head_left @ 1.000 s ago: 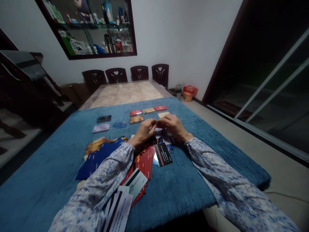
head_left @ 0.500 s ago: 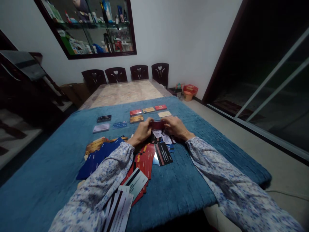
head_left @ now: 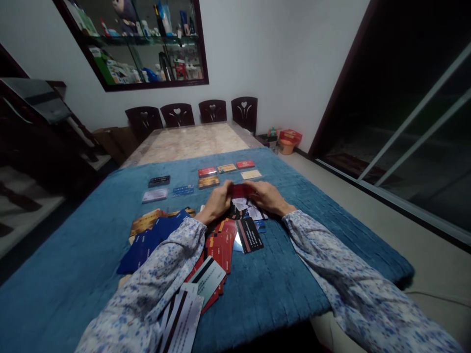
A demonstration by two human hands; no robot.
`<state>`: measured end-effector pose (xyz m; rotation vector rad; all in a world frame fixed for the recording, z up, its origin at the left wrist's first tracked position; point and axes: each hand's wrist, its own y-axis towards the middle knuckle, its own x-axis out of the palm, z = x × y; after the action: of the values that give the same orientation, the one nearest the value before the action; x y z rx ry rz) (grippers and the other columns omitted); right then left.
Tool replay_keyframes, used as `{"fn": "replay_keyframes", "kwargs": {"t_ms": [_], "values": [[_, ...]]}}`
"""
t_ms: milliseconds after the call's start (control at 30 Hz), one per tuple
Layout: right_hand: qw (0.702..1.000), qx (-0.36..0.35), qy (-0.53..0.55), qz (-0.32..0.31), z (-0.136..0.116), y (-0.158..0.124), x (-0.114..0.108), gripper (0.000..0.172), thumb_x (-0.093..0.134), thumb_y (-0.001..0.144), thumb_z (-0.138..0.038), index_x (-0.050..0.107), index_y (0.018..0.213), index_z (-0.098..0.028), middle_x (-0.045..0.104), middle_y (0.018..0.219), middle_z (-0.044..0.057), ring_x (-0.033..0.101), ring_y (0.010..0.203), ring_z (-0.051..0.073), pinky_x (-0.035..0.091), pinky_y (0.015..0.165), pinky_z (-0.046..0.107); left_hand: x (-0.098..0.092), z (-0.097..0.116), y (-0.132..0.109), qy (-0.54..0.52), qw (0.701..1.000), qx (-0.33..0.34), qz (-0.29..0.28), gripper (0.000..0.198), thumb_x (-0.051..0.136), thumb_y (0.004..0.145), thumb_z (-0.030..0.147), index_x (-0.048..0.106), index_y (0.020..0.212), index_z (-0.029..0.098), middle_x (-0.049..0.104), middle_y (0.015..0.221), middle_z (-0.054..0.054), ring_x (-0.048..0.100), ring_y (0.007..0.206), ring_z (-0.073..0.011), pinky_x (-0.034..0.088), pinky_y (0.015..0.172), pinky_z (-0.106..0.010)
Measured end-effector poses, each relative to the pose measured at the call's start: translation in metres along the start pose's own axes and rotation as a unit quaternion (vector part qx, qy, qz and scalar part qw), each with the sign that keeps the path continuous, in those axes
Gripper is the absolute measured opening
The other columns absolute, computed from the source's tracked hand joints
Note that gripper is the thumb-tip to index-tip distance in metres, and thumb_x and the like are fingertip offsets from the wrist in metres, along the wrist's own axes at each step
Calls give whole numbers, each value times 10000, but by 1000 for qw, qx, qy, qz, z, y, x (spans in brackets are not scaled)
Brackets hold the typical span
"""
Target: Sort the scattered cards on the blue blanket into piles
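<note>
This looks like a home dining room: a long stone-topped table (head_left: 195, 140) is partly covered by a blue blanket (head_left: 265, 279), and four wooden chairs (head_left: 213, 115) stand beyond its far end. A wall cabinet (head_left: 156, 86) holds a plush toy (head_left: 127, 20) and bottles (head_left: 145, 28) on glass shelves (head_left: 121, 41), and a grey cloth (head_left: 40, 102) hangs over a wooden railing (head_left: 79, 126)

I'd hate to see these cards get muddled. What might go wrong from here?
The left hand and right hand hold a red card or stack just beyond jumbled cards, so it might slip and mix in. The left sleeve stretches between the blue cards and fanned red cards, so moving that arm might brush them out of place.
</note>
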<state>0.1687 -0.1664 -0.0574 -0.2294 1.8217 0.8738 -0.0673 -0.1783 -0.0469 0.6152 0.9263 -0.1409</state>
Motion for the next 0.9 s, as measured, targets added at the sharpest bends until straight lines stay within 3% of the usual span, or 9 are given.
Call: {"fn": "replay_keyframes", "kwargs": {"t_ms": [333,667,900], "values": [[1000,-7,4,-6,6,2,9,495,573,975,-238,516,1456,-137,669,1149,170,621,1010,270,507,879,381,7,-6,0,8,999,35,-10,497,523,812,67,559,1303,136,714,1214,-156,691,1098,-256,553,1000,-398],[998,-20,53,-3,20,4,10,568,635,931,-320,516,1456,-139,626,1176,176,585,1065,308,511,962,476,7,-6,2,-6,1000,14,-27,463,593,811,109,593,1275,128,706,1240,-155,666,1149,-285,543,1046,-455],[996,-27,88,-19,22,4,6,610,650,913,-328,497,1484,-177,614,1244,170,572,1150,317,498,1009,500,4,-5,3,-22,999,5,-37,564,651,785,146,563,1341,131,686,1283,-148,650,1168,-279,527,1052,-436]]}}
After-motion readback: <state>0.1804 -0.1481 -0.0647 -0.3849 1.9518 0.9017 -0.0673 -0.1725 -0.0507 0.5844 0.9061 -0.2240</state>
